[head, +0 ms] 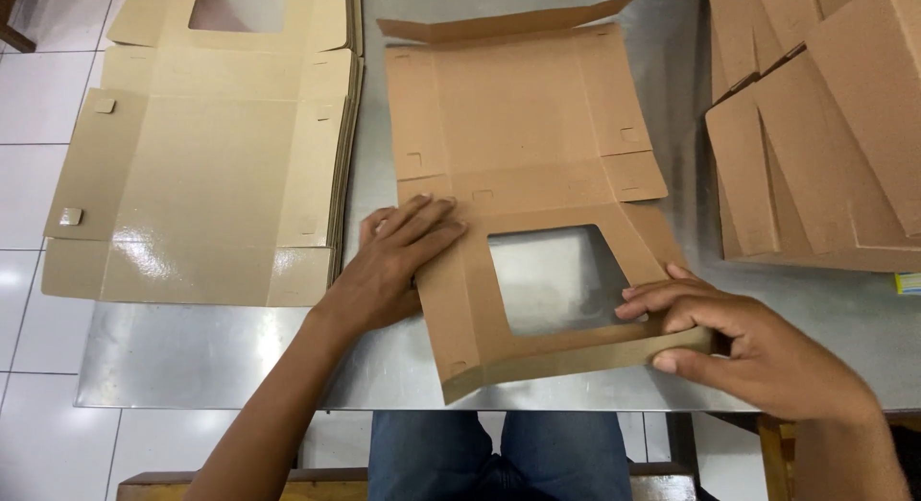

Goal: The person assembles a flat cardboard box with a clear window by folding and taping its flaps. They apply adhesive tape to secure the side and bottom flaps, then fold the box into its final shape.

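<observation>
- The flat, unfolded cardboard box blank with a cut-out window (537,127) was plain kraft brown, unpatterned, its window showing clear film over grey.
- The glossy stack of flat cardboard blanks (206,175) was a paler tan-brown with white glare patches.
- The pile of folded cardboard pieces (825,127) was a warmer, darker brown.
- The smooth metal table top (192,357) was silver-grey.
- The square floor tiles (38,88) were white with thin grey joints.
- The denim trousers (499,458) were blue.
</observation>
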